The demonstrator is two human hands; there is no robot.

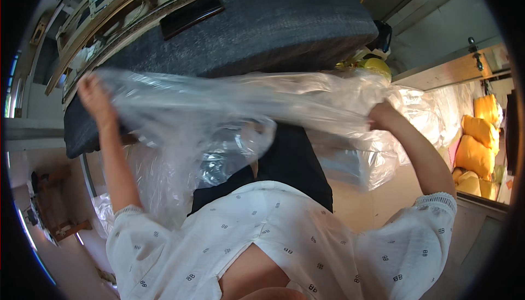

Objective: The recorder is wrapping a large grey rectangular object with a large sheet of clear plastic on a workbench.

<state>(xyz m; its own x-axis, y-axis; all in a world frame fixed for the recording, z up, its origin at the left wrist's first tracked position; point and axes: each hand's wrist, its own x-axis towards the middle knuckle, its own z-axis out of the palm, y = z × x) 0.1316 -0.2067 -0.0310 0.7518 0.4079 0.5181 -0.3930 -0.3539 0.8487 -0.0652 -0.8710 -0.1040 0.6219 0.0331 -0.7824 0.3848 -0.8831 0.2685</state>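
A sheet of clear plastic film [235,95] stretches across in front of me, smeared by motion in places. My left hand [95,98] is closed on its left end, beside the dark fabric-covered table. Well out to the right, my right hand [383,116] grips the other end with its fingers curled in. Between the two hands the film runs taut along its upper edge. Loose folds of it hang down at the left, over my dark trousers [292,158].
The padded table [273,21] lies ahead, with a dark flat phone-like slab [191,16] on it. Wooden rails [109,24] run along its far left side. More crumpled clear plastic [426,109] spreads out at the right, near yellow-orange bundles [476,152].
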